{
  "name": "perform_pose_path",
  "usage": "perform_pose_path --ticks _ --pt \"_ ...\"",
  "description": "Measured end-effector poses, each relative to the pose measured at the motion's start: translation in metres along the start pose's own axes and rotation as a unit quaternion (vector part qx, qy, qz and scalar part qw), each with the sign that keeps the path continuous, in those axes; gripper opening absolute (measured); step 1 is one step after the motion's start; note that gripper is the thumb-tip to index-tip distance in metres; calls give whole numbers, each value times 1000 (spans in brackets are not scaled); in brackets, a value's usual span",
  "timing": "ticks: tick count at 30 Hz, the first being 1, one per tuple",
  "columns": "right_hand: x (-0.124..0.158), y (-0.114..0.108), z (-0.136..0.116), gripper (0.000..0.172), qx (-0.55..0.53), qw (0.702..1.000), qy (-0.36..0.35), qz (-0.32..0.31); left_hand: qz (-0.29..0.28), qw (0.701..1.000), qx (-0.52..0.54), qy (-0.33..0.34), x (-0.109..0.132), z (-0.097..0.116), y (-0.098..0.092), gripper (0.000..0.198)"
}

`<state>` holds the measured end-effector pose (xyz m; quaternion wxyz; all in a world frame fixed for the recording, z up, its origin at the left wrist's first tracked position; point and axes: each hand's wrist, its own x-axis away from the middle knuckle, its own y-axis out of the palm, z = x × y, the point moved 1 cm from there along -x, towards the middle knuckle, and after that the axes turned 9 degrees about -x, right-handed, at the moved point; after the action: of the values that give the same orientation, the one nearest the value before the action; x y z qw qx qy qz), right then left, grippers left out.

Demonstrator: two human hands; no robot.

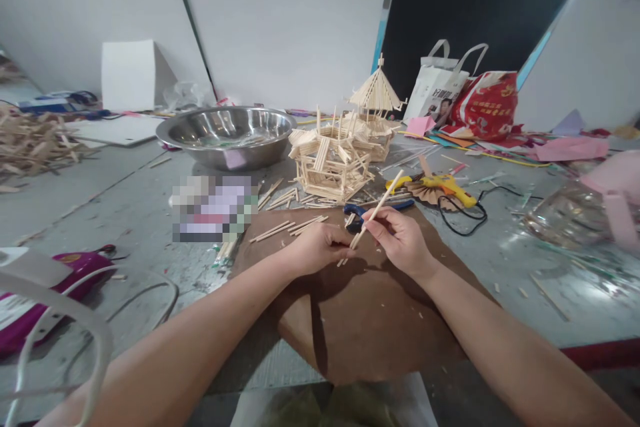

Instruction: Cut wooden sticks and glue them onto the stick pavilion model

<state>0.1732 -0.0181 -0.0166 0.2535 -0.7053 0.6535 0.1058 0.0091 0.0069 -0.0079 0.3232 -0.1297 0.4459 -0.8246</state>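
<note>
Between the finger and thumb of my right hand (403, 237) is a long, thin wooden stick (384, 199), slanting up and away. My left hand (320, 250) is closed around the stick's lower end, where short stick ends show below the fingers; how many it holds is hard to tell. Both hands are over a sheet of brown paper (370, 320). Several short sticks (273, 231) lie on the paper's far left part. Just behind my hands rests a blue-handled tool (400, 205), partly hidden. Farther back stands a pavilion model (333, 163) built of wooden sticks, with a pointed roof (379, 90) behind.
A steel basin (227, 137) stands at the back left. A yellow glue gun (453, 190) with a black cord lies to the right, near a clear container (555, 220). A purple device (45, 300) and white cable are at near left. Bags (485, 107) stand behind.
</note>
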Motion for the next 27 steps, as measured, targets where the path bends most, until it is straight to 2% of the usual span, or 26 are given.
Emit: perform_pose_path --ticks 9,16,27 --pt "-1 1 -1 16 12 1000 -3 -7 30 999 8 34 -3 -3 4 19" --pt "0 0 2 15 13 1000 -8 -13 -2 999 31 13 -2 -2 4 20" --pt "-2 -1 1 18 26 999 -17 -31 0 998 56 -11 0 -1 6 20"
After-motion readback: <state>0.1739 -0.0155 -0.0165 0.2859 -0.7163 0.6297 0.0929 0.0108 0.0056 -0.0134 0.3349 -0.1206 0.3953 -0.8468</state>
